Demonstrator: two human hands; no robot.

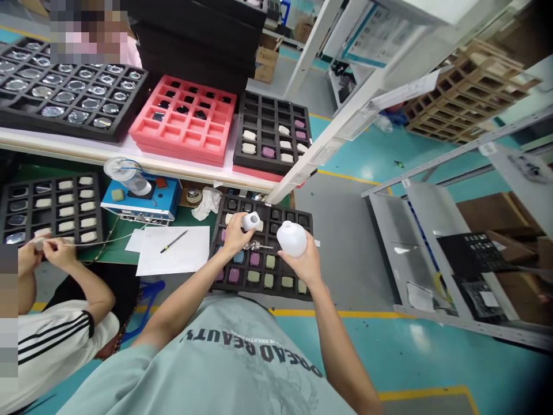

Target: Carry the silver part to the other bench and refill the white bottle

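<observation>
My left hand [235, 235] grips a small white cap [251, 221] above a black compartment tray [224, 202]. My right hand [305, 262] holds a white rounded bottle [291, 238] just to the right of the cap, the two slightly apart. The tray under my hands holds several small purple, green and blue pieces [254, 259]. A thin metal tool [257, 246] shows between my hands.
A co-worker's hands [45, 248] at the left hold a thin wire near another black tray [52, 207]. A paper sheet with a pen [173, 241], a blue device [142, 199], a pink tray [185, 118] and more black trays [272, 132] lie on the bench. A grey shelf rack [432, 253] stands at the right.
</observation>
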